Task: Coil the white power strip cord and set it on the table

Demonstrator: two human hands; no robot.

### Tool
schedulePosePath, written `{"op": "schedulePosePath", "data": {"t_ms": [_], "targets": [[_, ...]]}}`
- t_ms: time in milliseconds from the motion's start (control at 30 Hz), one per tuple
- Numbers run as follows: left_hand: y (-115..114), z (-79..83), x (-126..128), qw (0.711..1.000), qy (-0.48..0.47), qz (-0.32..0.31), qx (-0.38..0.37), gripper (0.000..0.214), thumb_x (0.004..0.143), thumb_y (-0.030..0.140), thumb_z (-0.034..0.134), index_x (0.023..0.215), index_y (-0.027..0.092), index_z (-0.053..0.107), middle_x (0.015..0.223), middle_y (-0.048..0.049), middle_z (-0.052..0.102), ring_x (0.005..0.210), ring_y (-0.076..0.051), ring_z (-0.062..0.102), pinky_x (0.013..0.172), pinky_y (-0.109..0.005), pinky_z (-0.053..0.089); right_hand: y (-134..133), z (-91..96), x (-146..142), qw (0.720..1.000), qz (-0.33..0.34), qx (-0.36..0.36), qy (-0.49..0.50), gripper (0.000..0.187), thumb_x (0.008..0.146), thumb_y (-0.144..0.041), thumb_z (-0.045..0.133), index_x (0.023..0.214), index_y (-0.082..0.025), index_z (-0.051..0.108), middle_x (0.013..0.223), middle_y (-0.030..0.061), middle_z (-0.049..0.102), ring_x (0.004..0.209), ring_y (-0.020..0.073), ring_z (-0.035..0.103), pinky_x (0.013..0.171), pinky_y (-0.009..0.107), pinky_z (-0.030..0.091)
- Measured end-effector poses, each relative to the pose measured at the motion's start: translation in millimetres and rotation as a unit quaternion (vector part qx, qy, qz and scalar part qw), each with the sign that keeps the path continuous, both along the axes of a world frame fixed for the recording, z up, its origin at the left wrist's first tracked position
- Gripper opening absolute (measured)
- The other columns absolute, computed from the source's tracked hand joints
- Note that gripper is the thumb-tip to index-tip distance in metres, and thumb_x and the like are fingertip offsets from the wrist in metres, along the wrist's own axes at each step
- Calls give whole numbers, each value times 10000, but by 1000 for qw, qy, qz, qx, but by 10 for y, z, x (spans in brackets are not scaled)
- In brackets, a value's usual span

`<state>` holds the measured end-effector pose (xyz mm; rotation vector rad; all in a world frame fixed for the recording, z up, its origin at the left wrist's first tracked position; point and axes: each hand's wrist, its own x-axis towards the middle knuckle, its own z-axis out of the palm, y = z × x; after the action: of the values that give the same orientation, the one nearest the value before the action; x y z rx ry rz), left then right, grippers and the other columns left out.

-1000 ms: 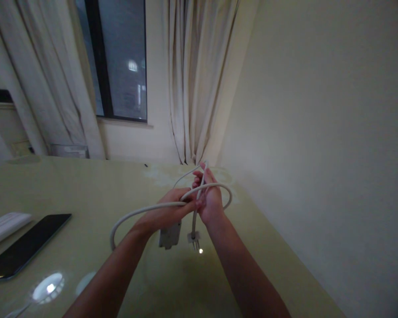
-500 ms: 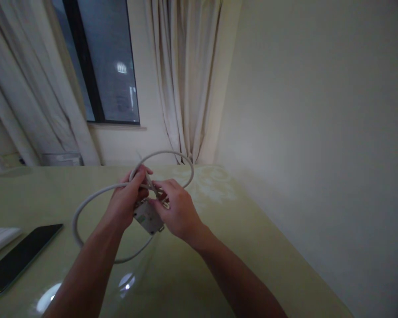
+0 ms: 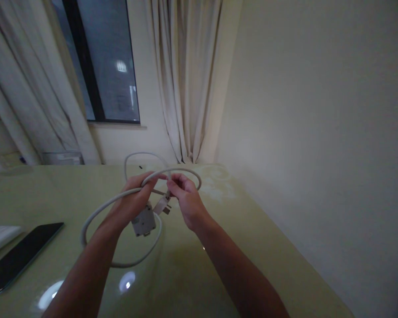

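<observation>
A pale grey-white cable [image 3: 101, 206] runs in loose loops around both hands, above the table. My left hand [image 3: 135, 194] is closed on the cable, with one strand crossing its thumb. Below its fingers hangs a white box-like block [image 3: 144, 221], probably a socket block, partly hidden by the hand. Thumb and fingers of my right hand [image 3: 185, 190] pinch the cable close to a white plug [image 3: 162, 205]. The plug hangs downward beside the block with its metal prongs showing.
A black smartphone [image 3: 23, 256] lies on the glossy yellow-green table [image 3: 252, 265] at the left, next to a white object [image 3: 1, 237]. Beyond the table's far edge hang curtains [image 3: 189, 88] by a window. A plain wall [image 3: 311, 132] borders the right side.
My right hand has shifted from beside the block to the cable near the plug, rising slightly right. The plug now shows. A thinner loop now arcs behind my left hand.
</observation>
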<state>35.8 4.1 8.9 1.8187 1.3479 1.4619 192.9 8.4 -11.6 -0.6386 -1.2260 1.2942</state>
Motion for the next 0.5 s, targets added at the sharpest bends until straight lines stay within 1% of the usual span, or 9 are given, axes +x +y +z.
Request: {"op": "schedulePosePath", "data": {"t_ms": [67, 133, 200, 267, 300, 333, 400, 433, 500], "targets": [[10, 17, 8, 999, 17, 1, 35, 300, 891, 447, 619, 854, 223, 815, 663, -33, 639, 714, -217, 604, 605, -256, 450, -19, 31, -3, 999, 10, -4, 38, 270, 793, -411, 791, 941, -217, 673, 839, -15, 622, 716, 133, 524, 681, 274, 459], [12, 21, 10, 999, 18, -19, 31, 285, 885, 435, 632, 805, 225, 807, 702, -44, 689, 702, -214, 606, 612, -259, 453, -21, 51, -5, 997, -12, 3, 70, 279, 778, -405, 814, 935, -215, 686, 855, -5, 658, 727, 130, 537, 687, 268, 471], [-3, 18, 11, 997, 31, -68, -1, 302, 889, 445, 647, 745, 220, 786, 698, -51, 698, 657, -201, 591, 588, -257, 436, 5, 48, -6, 994, -43, 0, 105, 286, 750, -385, 843, 922, -214, 691, 862, -1, 681, 757, 132, 574, 717, 268, 499], [-30, 10, 21, 988, 65, -137, -37, 297, 892, 449, 669, 755, 213, 787, 698, -51, 695, 643, -193, 590, 583, -255, 425, 49, 25, -9, 987, -78, -12, 139, 314, 708, -369, 873, 916, -213, 697, 851, -7, 685, 759, 129, 595, 713, 262, 515], [-44, 4, 32, 982, 86, -161, -51, 279, 890, 445, 683, 795, 210, 798, 683, -43, 682, 628, -185, 581, 575, -252, 413, 70, 9, -11, 984, -96, -21, 151, 329, 689, -362, 884, 915, -212, 698, 834, -14, 681, 732, 121, 592, 678, 253, 510], [-56, -4, 46, 977, 106, -173, -61, 255, 882, 436, 701, 849, 208, 810, 654, -27, 656, 601, -175, 561, 558, -247, 392, 87, -6, -13, 981, -112, -30, 157, 341, 675, -359, 890, 916, -210, 699, 811, -20, 676, 692, 113, 581, 629, 243, 496], [-68, -23, 81, 974, 139, -166, -64, 237, 860, 417, 733, 930, 207, 819, 571, 18, 567, 531, -145, 481, 511, -239, 323, 102, -27, -15, 980, -126, -49, 148, 350, 666, -363, 889, 913, -208, 696, 763, -32, 659, 617, 105, 565, 540, 231, 459], [-66, -34, 98, 974, 150, -158, -59, 232, 855, 414, 739, 922, 205, 815, 539, 36, 517, 505, -132, 437, 494, -238, 285, 102, -31, -13, 982, -123, -56, 135, 346, 668, -367, 885, 910, -207, 696, 749, -34, 656, 600, 109, 575, 518, 231, 452], [-52, -53, 123, 975, 161, -148, -42, 233, 861, 423, 734, 841, 199, 792, 521, 46, 473, 492, -119, 399, 485, -241, 244, 90, -21, 2, 988, -105, -54, 99, 318, 698, -367, 857, 932, -202, 718, 775, -15, 692, 636, 136, 639, 539, 245, 492]]}}
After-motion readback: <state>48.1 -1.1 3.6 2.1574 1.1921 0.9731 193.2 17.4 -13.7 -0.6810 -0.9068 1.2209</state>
